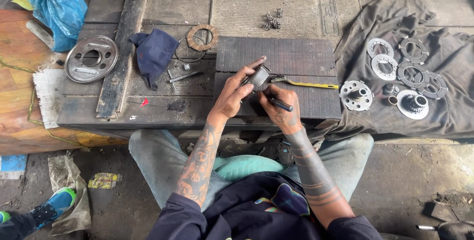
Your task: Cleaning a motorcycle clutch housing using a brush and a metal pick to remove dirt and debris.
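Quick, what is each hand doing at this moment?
Left hand: closed on a small grey metal part.
Right hand: closed on a thin dark tool.

A worn wooden worktop (163,107) stands on a dirty concrete floor (410,181); right of it lies a dark cloth (444,116), left an orange board (15,77).

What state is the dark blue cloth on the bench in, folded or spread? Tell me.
Neither neatly: the dark blue cloth lies crumpled in a loose heap on the wooden bench, beside the round metal plate.
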